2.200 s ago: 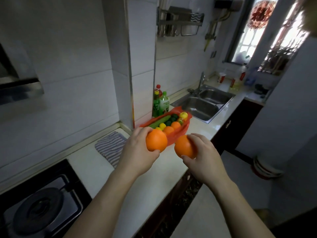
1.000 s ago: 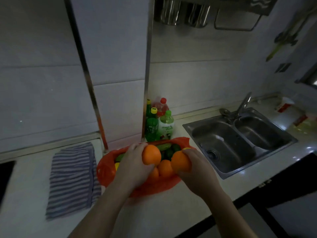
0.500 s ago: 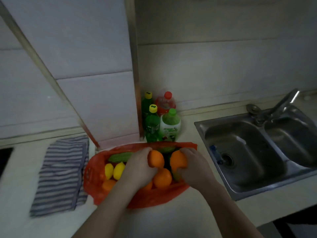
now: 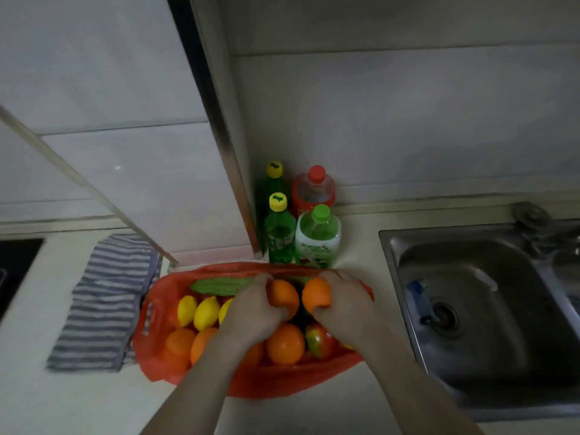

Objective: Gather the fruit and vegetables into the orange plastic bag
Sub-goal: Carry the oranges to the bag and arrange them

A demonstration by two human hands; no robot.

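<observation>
While each hand has a fruit in it, the head view suggests the gathering is close to its end. The left hand (image 4: pixel 254 312) curls its fingers round one orange (image 4: pixel 284 296), and the right hand (image 4: pixel 343 306) grips a second orange (image 4: pixel 317 293). The two fruits sit side by side just over the open mouth of the orange plastic bag (image 4: pixel 157 356). That bag lies on the counter (image 4: pixel 78 403) between a striped cloth (image 4: pixel 103 296) and the sink (image 4: pixel 470 309).

Inside it lie lemons (image 4: pixel 205 312), a long green vegetable (image 4: pixel 219 285) at the back, more oranges (image 4: pixel 285 343) and a red-green fruit (image 4: pixel 320 340). Every piece of produce in view is either in the bag or in a hand. What is left, I judge, is to let these two go among the rest and draw the hands clear. Whether more fruit waits out of view cannot be told.
</observation>
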